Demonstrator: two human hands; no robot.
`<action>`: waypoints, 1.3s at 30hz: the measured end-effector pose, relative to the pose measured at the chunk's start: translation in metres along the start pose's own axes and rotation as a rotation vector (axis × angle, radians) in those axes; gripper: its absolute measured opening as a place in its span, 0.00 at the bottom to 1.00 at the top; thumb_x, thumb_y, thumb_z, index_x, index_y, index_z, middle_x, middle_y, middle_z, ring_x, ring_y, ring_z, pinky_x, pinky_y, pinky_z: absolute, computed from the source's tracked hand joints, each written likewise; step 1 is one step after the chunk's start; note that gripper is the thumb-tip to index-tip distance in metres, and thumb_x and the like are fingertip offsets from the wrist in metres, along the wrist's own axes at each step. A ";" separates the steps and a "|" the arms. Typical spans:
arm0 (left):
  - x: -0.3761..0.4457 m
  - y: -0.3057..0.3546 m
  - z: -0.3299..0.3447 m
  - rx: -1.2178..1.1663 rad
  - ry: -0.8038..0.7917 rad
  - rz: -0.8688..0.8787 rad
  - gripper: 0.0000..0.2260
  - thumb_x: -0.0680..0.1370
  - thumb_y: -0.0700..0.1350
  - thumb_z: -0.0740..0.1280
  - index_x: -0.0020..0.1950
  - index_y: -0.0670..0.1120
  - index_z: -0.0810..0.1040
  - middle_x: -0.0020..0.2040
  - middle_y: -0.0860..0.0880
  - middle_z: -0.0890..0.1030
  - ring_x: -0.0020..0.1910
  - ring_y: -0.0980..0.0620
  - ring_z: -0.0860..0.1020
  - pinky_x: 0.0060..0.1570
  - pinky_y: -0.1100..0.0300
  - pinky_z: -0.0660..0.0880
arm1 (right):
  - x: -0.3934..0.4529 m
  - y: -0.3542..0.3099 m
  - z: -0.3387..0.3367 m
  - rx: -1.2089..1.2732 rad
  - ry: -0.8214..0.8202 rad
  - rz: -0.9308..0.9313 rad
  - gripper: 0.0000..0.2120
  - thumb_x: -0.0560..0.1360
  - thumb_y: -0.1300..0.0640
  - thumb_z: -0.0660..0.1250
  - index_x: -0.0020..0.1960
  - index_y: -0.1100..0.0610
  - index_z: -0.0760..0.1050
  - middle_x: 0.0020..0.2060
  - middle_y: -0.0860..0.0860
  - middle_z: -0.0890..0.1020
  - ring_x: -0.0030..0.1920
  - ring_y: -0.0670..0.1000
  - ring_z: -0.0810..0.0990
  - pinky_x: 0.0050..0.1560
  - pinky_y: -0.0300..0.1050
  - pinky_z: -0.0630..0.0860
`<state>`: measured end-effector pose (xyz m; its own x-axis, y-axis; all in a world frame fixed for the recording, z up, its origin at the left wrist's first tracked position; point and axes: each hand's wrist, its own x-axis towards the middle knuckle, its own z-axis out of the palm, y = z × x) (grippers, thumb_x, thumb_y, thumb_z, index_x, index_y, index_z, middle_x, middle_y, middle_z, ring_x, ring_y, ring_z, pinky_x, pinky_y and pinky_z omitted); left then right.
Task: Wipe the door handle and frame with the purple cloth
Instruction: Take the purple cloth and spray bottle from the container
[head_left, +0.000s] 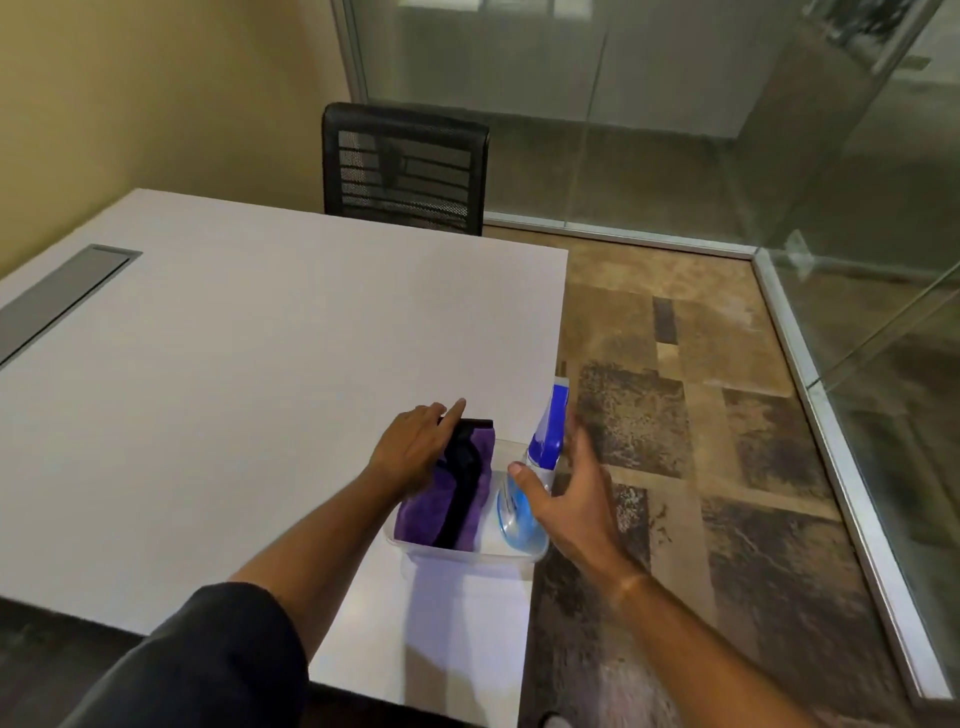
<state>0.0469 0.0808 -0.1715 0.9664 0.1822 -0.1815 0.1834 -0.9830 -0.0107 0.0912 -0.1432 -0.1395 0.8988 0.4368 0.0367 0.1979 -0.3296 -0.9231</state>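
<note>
A folded purple cloth (423, 514) lies in a clear plastic tub (467, 557) near the right edge of the white table (234, 389). A black tool (460, 486) rests on top of the cloth. My left hand (413, 449) lies on the cloth's left side, fingers reaching over the black tool, forefinger pointing away. A spray bottle (545, 441) with a blue trigger head stands in the tub's right part. My right hand (566, 499) is spread wide right beside the bottle, thumb near its body, fingers blurred. No door handle is in view.
A black mesh chair (405, 166) stands at the table's far side. A grey cable hatch (62, 296) is set in the table at the left. Glass partition walls with metal floor rails (831, 405) run along the back and right. Patterned carpet (675, 415) lies to the right.
</note>
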 end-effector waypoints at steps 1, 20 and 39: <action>0.001 0.001 0.002 0.002 0.008 0.006 0.40 0.74 0.39 0.72 0.80 0.45 0.53 0.69 0.42 0.69 0.64 0.42 0.71 0.61 0.52 0.72 | 0.001 0.001 0.001 0.006 0.004 0.009 0.39 0.70 0.52 0.77 0.76 0.51 0.62 0.64 0.45 0.78 0.62 0.42 0.77 0.63 0.47 0.76; 0.000 -0.014 0.006 -0.230 -0.092 -0.037 0.13 0.74 0.43 0.69 0.55 0.49 0.69 0.44 0.50 0.76 0.41 0.47 0.76 0.38 0.54 0.75 | 0.010 0.004 0.013 0.084 0.039 0.052 0.19 0.70 0.55 0.77 0.50 0.37 0.72 0.42 0.40 0.82 0.45 0.37 0.80 0.41 0.25 0.73; -0.009 -0.011 -0.004 -0.182 -0.009 0.041 0.05 0.74 0.47 0.68 0.43 0.46 0.76 0.43 0.47 0.78 0.45 0.46 0.76 0.40 0.57 0.71 | 0.012 -0.001 0.018 0.132 0.093 0.041 0.18 0.72 0.52 0.76 0.49 0.35 0.70 0.41 0.34 0.79 0.42 0.36 0.78 0.40 0.24 0.72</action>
<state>0.0369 0.0899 -0.1662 0.9722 0.1413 -0.1867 0.1745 -0.9690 0.1752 0.0950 -0.1221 -0.1452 0.9386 0.3439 0.0275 0.1127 -0.2302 -0.9666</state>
